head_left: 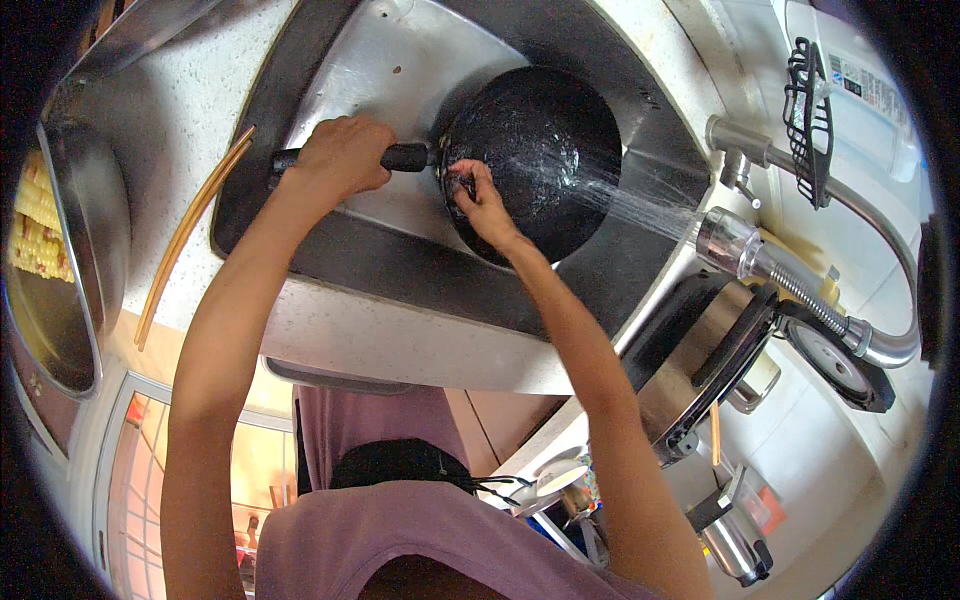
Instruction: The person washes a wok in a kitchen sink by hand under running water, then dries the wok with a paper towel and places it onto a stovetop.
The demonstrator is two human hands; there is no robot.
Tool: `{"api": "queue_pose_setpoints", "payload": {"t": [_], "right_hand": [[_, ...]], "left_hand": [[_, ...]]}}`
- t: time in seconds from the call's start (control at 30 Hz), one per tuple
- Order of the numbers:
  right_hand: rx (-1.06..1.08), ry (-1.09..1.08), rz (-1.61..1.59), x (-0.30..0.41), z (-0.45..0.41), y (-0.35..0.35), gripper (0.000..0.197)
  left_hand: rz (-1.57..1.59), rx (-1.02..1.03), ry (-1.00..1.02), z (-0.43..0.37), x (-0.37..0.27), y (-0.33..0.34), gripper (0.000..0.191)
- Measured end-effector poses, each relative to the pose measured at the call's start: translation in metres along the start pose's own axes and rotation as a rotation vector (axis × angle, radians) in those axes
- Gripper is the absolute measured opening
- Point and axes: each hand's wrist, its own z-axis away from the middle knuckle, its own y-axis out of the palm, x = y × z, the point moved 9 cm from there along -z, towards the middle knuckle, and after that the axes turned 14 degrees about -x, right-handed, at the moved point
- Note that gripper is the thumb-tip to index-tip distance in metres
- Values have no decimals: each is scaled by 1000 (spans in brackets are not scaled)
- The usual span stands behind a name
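Observation:
A black wok (pixel 547 150) sits in the sink (pixel 375 67), under a spray of water (pixel 645 204) that strikes its surface. My left hand (pixel 346 156) is wrapped around its black handle (pixel 406 157). At the handle side of the wok, my right hand (pixel 480 196) has its fingers curled close to the rim. Whether something dark lies between those fingertips I cannot tell. The spray comes from a chrome faucet head (pixel 724 238) at the right edge of the sink.
Long wooden chopsticks (pixel 184 232) rest on the left counter beside a metal pot (pixel 97 315) holding corn (pixel 39 221). To the right stand a dark-lidded appliance (pixel 694 352), a black wire rack (pixel 811 127) and a steel kettle (pixel 735 544).

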Motion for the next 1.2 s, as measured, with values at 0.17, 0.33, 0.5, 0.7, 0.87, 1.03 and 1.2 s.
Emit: {"api": "queue_pose_setpoints", "payload": {"t": [0.17, 0.33, 0.5, 0.7, 0.87, 1.03, 1.2], "right_hand": [[227, -78, 1420, -75, -13, -120, 26], [-533, -338, 764, 39, -124, -164, 17], [2, -462, 267, 35, -39, -6, 29], [113, -445, 1692, -29, -44, -140, 27], [-371, -468, 909, 51, -109, -71, 24], [408, -428, 404, 15, 15, -4, 40], [634, -358, 1266, -42, -61, -160, 21]], "left_hand": [[-9, 59, -11, 6, 6, -2, 23], [44, 30, 81, 0, -13, 0, 27], [14, 52, 38, 4, 1, 3, 28], [-5, 68, 20, 4, 5, 3, 22], [39, 53, 31, 1, -14, 7, 20], [-6, 43, -45, 7, 16, 6, 19], [29, 140, 58, -6, -20, 7, 21]]}}
